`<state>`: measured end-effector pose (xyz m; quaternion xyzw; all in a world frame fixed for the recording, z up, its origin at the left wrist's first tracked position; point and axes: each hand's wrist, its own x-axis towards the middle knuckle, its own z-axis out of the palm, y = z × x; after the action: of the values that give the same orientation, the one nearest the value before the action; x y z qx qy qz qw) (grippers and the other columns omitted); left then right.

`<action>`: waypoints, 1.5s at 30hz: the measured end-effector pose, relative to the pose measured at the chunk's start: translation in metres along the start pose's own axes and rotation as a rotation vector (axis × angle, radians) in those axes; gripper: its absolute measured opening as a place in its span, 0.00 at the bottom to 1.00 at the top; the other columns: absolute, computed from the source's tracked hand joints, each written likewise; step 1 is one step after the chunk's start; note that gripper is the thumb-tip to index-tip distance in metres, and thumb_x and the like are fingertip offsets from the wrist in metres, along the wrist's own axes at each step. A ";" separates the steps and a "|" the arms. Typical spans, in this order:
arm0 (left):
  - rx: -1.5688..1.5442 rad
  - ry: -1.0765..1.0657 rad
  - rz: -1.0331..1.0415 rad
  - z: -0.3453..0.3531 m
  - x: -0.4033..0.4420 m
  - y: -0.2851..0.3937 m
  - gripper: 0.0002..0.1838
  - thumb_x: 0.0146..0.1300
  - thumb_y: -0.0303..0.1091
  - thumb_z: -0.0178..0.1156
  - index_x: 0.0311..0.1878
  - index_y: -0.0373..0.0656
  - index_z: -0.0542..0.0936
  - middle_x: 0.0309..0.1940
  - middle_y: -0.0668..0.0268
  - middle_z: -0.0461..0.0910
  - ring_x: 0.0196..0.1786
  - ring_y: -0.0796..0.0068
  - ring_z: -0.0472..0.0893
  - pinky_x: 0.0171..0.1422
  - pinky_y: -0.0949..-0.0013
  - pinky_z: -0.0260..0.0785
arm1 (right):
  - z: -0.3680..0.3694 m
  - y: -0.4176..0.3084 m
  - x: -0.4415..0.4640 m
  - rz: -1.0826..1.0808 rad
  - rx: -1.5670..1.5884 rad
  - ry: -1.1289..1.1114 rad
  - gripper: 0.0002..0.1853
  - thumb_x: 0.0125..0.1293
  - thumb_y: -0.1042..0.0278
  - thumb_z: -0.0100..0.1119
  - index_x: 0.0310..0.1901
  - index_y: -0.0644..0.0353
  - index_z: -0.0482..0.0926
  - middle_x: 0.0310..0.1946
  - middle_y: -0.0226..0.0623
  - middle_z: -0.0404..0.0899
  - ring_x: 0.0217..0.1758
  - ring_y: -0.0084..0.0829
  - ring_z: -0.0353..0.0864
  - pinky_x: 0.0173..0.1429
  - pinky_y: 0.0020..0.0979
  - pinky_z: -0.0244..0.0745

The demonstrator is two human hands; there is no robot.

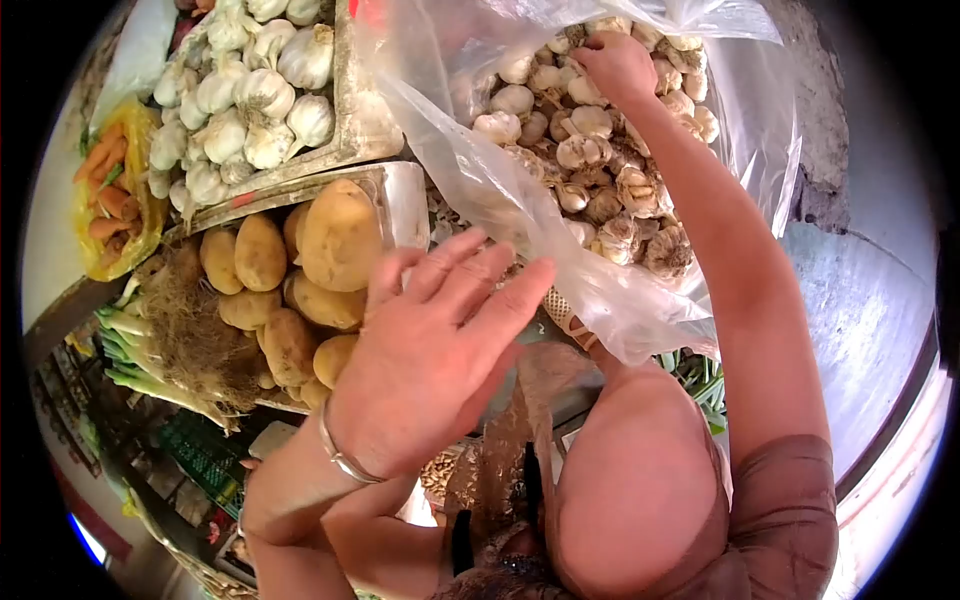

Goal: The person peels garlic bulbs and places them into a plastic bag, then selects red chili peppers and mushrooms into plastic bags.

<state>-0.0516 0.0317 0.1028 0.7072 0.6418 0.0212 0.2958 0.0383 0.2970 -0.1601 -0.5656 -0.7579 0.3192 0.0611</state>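
1. The right hand (622, 65) is sunk to its fingertips among the garlic bulbs (585, 150), its fingers bent downward. I cannot tell whether they have closed on a bulb or only rest against some.
2. Bulbs lie right at those fingertips, on both sides of them and under the wrist and forearm; most of the heap spreads nearer to the person than the fingers.
3. The left hand (425, 335) is held palm down with its fingers loosely spread and bent, nothing in its grasp. Its index fingertip overlaps the near edge of the clear plastic bag (480, 170) in view; contact cannot be made out. The garlic heap lies beyond and to the right of these fingers.
4. The bag surrounds the heap, mouth wide open, its film crumpled around the sides.
5. A silvery bangle (345, 455) circles the left wrist; a brown sleeve (785, 500) covers the upper right arm.
6. Left of the left hand, potatoes (260, 255) fill a pale crate (410, 195).
7. Beyond them sit larger white garlic heads (265, 95) in another box (370, 110).
8. Farther left are rooty green-stemmed vegetables (190, 330) and carrots (112, 185) in a yellow bag (147, 215).
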 end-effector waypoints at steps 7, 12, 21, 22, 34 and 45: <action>-0.405 0.170 -0.006 0.033 0.022 0.029 0.31 0.55 0.27 0.66 0.64 0.44 0.72 0.55 0.60 0.78 0.58 0.56 0.75 0.61 0.59 0.63 | -0.027 0.005 -0.035 0.012 0.324 0.061 0.19 0.60 0.51 0.65 0.46 0.56 0.83 0.37 0.34 0.84 0.42 0.31 0.81 0.47 0.34 0.75; -0.989 0.264 -0.094 0.058 0.032 0.019 0.31 0.63 0.27 0.63 0.69 0.42 0.66 0.62 0.57 0.74 0.57 0.68 0.78 0.52 0.69 0.75 | -0.048 0.042 -0.064 -0.037 1.283 -0.282 0.10 0.65 0.58 0.66 0.31 0.53 0.80 0.25 0.21 0.76 0.29 0.16 0.70 0.34 0.23 0.66; -1.257 0.578 -0.247 0.086 0.082 0.021 0.39 0.64 0.31 0.64 0.74 0.38 0.55 0.62 0.51 0.69 0.51 0.66 0.81 0.40 0.74 0.77 | -0.074 -0.012 -0.156 0.104 1.407 -0.314 0.11 0.72 0.60 0.56 0.42 0.59 0.79 0.32 0.27 0.80 0.31 0.17 0.78 0.31 0.19 0.73; -1.398 0.503 -0.306 0.082 0.085 0.023 0.36 0.65 0.32 0.63 0.72 0.38 0.58 0.59 0.54 0.71 0.49 0.68 0.81 0.42 0.71 0.77 | -0.075 -0.019 -0.165 0.123 1.339 -0.273 0.10 0.72 0.61 0.56 0.42 0.60 0.79 0.32 0.28 0.79 0.32 0.17 0.76 0.32 0.21 0.73; -1.928 0.307 -0.350 0.094 0.060 0.024 0.09 0.64 0.31 0.57 0.46 0.40 0.77 0.43 0.57 0.81 0.44 0.72 0.81 0.49 0.69 0.74 | -0.091 0.018 -0.148 -0.296 0.550 -0.201 0.15 0.70 0.62 0.56 0.53 0.61 0.78 0.47 0.40 0.81 0.48 0.32 0.80 0.53 0.32 0.73; -2.320 0.198 -0.167 0.100 0.061 0.017 0.14 0.73 0.41 0.50 0.45 0.39 0.76 0.40 0.52 0.78 0.42 0.55 0.82 0.42 0.54 0.78 | -0.061 0.110 -0.059 -0.060 -0.062 -0.016 0.29 0.62 0.53 0.62 0.60 0.62 0.72 0.47 0.53 0.79 0.55 0.49 0.77 0.61 0.44 0.70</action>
<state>0.0152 0.0489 0.0067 -0.0366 0.3023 0.6306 0.7139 0.1764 0.2862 -0.1571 -0.5415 -0.7847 0.2981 0.0468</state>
